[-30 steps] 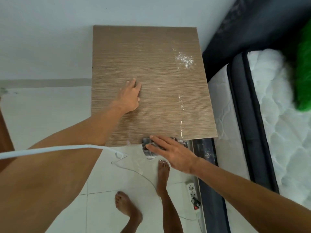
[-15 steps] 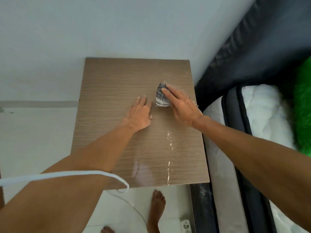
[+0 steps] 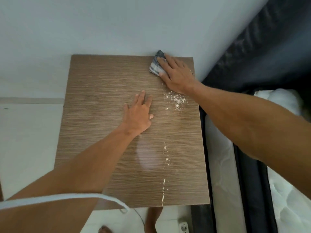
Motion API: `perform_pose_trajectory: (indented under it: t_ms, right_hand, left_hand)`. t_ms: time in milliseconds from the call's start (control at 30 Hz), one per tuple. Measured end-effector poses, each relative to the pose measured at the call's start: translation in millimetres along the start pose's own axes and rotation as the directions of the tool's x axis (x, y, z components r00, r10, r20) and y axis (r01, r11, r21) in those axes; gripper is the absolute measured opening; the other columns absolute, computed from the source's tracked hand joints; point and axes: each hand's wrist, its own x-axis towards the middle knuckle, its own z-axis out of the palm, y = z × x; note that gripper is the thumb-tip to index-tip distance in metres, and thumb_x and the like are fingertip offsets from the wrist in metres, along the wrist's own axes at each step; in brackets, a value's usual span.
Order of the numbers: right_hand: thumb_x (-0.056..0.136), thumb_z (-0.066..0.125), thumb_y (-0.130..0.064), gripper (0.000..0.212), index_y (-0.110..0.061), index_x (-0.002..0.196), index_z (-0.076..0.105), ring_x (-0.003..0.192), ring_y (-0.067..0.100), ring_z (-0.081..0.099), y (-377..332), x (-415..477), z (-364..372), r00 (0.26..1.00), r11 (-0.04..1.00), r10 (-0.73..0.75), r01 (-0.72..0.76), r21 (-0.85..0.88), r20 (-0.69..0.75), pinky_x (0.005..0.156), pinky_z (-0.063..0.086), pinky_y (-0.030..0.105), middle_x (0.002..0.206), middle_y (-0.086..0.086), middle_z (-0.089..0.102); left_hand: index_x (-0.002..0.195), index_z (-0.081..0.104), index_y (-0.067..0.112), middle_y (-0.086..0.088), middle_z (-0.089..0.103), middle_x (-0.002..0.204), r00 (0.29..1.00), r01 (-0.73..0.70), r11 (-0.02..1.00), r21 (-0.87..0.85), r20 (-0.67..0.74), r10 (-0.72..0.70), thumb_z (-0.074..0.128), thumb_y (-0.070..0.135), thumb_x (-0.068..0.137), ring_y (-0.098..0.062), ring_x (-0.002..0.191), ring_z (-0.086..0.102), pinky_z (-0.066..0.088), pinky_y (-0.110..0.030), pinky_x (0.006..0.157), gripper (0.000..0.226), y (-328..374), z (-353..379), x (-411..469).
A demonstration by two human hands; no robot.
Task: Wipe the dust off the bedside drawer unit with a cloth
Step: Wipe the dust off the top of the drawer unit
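The wood-grain top of the bedside drawer unit (image 3: 101, 115) fills the middle of the head view. My right hand (image 3: 176, 76) presses a grey striped cloth (image 3: 155, 65) flat onto the unit's far right corner, against the wall. My left hand (image 3: 138, 115) lies palm down with fingers spread on the middle of the top, holding nothing. A patch of white dust (image 3: 176, 100) sits just behind my right wrist. A thin broken line of dust (image 3: 164, 174) runs toward the front edge.
A grey wall (image 3: 117, 26) stands behind the unit. A dark bed frame (image 3: 252, 56) and white mattress (image 3: 223, 174) press against its right side. White floor tiles (image 3: 28, 140) lie to the left. A power strip (image 3: 183, 227), a cable and my feet show below the front edge.
My right hand has slid the cloth from the front edge up across the top to the far right corner. My left hand stayed flat near the middle. The view has tilted.
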Motion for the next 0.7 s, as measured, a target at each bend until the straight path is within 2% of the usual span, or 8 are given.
perform_pose_trajectory:
  t_ms: [100,233,400,533,700]
  right_hand:
    - [0.103,0.013,-0.049,0.055,-0.032,0.155,0.004,0.149,0.028,0.011,-15,-26,9,0.999,0.999,0.039,-0.039,-0.021,-0.007,0.119,0.012,0.047,0.164,0.003,0.007]
    - [0.103,0.01,-0.048,0.055,-0.031,0.155,0.004,0.148,0.028,0.012,-31,-71,20,1.0,0.998,0.019,-0.018,-0.061,0.009,0.118,0.013,0.046,0.164,0.004,0.007]
    - [0.104,0.014,-0.045,0.053,-0.032,0.155,0.006,0.148,0.031,0.01,-57,-130,35,0.998,0.998,0.053,-0.052,-0.039,0.016,0.119,0.012,0.046,0.163,0.01,0.006]
    - [0.104,0.017,-0.043,0.053,-0.032,0.155,0.007,0.149,0.03,0.01,-81,-176,46,0.997,0.998,0.067,-0.067,-0.013,0.033,0.118,0.009,0.045,0.163,0.01,0.006]
    - [0.103,0.026,-0.039,0.052,-0.029,0.153,0.019,0.145,0.034,0.021,-113,-234,60,0.999,1.0,0.031,-0.031,-0.004,0.027,0.116,0.019,0.049,0.161,0.013,0.018]
  left_hand:
    - [0.153,0.014,0.02,-0.004,-0.003,0.163,1.0,0.007,1.0,-0.01,0.029,-0.007,0.056,0.027,0.093,-0.027,0.15,0.003,0.019,-0.06,0.114,0.073,0,-4,1]
    - [0.153,0.01,0.02,-0.004,-0.004,0.163,0.999,0.025,1.0,-0.019,0.046,-0.024,0.056,0.027,0.093,-0.026,0.15,0.002,0.016,-0.06,0.115,0.077,2,-5,0]
    - [0.153,0.009,0.016,-0.004,-0.003,0.163,0.999,0.01,0.999,-0.037,0.05,-0.009,0.057,0.026,0.092,-0.026,0.15,0.002,0.014,-0.06,0.115,0.078,0,-5,-2]
    - [0.153,0.012,0.014,-0.006,-0.001,0.163,0.997,-0.062,0.998,-0.005,0.055,0.062,0.06,0.015,0.089,-0.028,0.15,0.004,0.015,-0.058,0.117,0.08,-8,-3,-15]
    - [0.153,0.014,0.017,-0.004,0.0,0.163,0.992,-0.095,0.995,0.018,0.082,0.094,0.053,0.024,0.094,-0.028,0.149,0.004,0.017,-0.056,0.116,0.071,-18,11,-50]
